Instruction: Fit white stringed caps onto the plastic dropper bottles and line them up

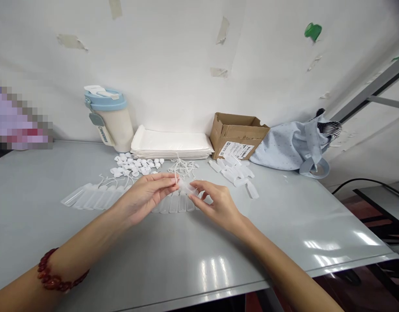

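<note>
My left hand (147,195) pinches a thin white tube (176,169) that sticks up from between thumb and fingertips. From the other side my right hand (215,199) grips a small translucent plastic bottle (188,188) by its end, tilted, with its other end at my left fingertips. Whether the tube sits inside the bottle's mouth is hidden by the fingers. Below both hands lies a row of similar bottles (175,203), partly covered. To the left, another row of bottles (95,197) has thin tubes at the tops. Behind the hands rests a loose heap of thin white tubes (185,167).
Small white caps (134,164) lie in a pile at the left. Several loose bottles (233,171) lie at the right. Along the wall stand a tumbler (113,117), a stack of white envelopes (173,143), a cardboard box (236,134) and a blue cloth bag (283,143).
</note>
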Demonstrator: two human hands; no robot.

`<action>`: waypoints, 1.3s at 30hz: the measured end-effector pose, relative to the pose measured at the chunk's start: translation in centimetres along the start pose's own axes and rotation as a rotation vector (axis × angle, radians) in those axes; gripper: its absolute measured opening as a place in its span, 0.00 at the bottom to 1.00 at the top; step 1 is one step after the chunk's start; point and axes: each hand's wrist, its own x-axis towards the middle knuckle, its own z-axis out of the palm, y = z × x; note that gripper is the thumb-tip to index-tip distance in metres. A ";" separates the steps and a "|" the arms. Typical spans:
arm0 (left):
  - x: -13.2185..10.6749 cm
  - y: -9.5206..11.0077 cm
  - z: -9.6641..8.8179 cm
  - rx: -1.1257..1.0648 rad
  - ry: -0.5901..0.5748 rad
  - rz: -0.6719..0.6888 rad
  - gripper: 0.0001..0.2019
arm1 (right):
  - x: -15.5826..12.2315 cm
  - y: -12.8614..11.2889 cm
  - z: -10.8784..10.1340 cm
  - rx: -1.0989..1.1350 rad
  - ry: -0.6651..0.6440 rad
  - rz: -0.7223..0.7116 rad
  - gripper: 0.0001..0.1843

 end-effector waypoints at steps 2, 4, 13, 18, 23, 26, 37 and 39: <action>0.0 -0.1 0.0 0.004 -0.009 -0.007 0.03 | -0.1 0.2 0.2 -0.034 -0.001 -0.039 0.13; 0.1 -0.3 0.0 0.024 -0.029 -0.011 0.02 | -0.1 0.4 0.5 -0.071 0.005 -0.096 0.16; -0.7 -0.9 0.6 0.201 -0.057 0.117 0.07 | -0.4 0.5 0.8 -0.138 -0.003 -0.206 0.22; -1.0 -1.0 0.8 0.372 -0.018 0.229 0.09 | -0.4 0.4 0.9 -0.058 0.027 -0.184 0.22; -1.4 -0.8 1.2 0.544 0.027 0.301 0.10 | -0.4 0.0 0.9 0.118 -0.029 -0.020 0.20; -1.6 -0.6 1.7 0.580 0.036 0.325 0.10 | -0.4 -0.4 0.8 0.231 -0.049 0.055 0.19; -1.8 -1.1 1.1 0.823 0.011 0.575 0.14 | 0.6 -1.8 -0.4 0.905 -0.106 0.482 0.18; -1.7 -1.2 1.0 0.945 -0.040 0.706 0.16 | 0.8 -1.8 -0.9 0.974 -0.114 0.517 0.19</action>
